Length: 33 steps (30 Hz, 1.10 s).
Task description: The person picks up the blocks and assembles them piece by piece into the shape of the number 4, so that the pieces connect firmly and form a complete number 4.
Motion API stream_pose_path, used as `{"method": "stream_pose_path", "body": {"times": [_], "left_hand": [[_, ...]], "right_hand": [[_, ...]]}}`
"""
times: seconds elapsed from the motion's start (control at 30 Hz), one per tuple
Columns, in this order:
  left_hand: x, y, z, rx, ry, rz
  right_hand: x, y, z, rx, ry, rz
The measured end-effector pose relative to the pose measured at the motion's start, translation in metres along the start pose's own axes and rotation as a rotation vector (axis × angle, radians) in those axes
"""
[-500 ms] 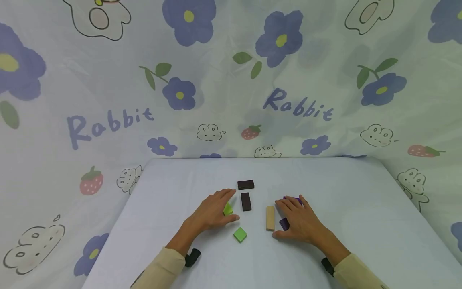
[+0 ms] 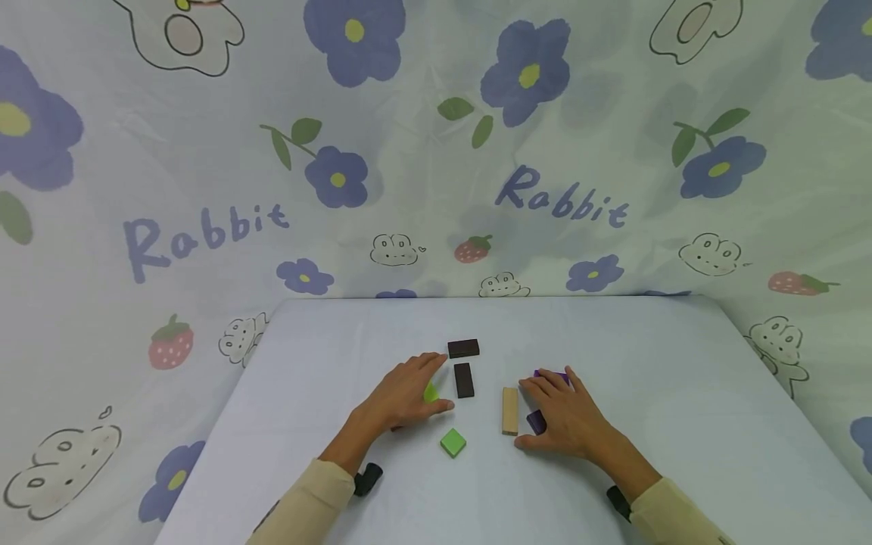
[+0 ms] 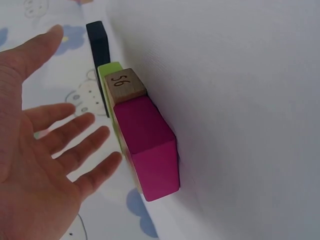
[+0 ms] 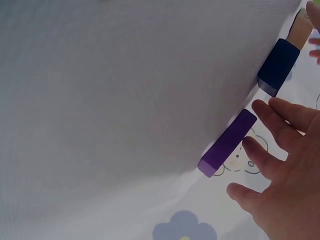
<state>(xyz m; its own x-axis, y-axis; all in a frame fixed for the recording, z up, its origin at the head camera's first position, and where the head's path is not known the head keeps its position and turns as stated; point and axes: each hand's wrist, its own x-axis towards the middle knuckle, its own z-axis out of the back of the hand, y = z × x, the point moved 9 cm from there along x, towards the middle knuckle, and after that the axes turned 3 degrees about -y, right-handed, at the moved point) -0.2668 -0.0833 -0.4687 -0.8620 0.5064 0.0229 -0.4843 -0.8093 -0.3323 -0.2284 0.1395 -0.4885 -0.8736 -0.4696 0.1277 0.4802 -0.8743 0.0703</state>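
My left hand [image 2: 409,393] hovers with fingers spread over a yellow-green block [image 2: 431,392] on the left. In the left wrist view, a magenta block [image 3: 150,145], a wooden block [image 3: 125,85] marked 56 and a dark block [image 3: 98,47] stand beside that hand, apart from its fingers. My right hand [image 2: 565,416], fingers spread, is over a purple block [image 2: 560,376] and a dark blue block [image 2: 537,421], partly hiding both. A plain wooden block [image 2: 510,412] lies just left of its fingertips. Neither hand holds anything.
Two dark brown blocks, one crosswise [image 2: 463,348] and one lengthwise [image 2: 464,380], lie between and beyond the hands. A green block [image 2: 453,443] is nearer the front. Behind the white table [image 2: 613,325] hangs a printed curtain [image 2: 422,166].
My left hand has shifted slightly right and away from me, uncovering a small reddish edge beneath its wrist. The right hand and the blocks look unmoved.
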Motion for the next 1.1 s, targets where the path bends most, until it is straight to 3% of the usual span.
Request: {"method": "stream_pose_path", "body": {"times": [1.1], "left_hand": [[0.023, -0.003, -0.015, 0.034, 0.051, -0.019]], "right_hand": [[0.001, 0.001, 0.001, -0.026, 0.02, -0.002]]}}
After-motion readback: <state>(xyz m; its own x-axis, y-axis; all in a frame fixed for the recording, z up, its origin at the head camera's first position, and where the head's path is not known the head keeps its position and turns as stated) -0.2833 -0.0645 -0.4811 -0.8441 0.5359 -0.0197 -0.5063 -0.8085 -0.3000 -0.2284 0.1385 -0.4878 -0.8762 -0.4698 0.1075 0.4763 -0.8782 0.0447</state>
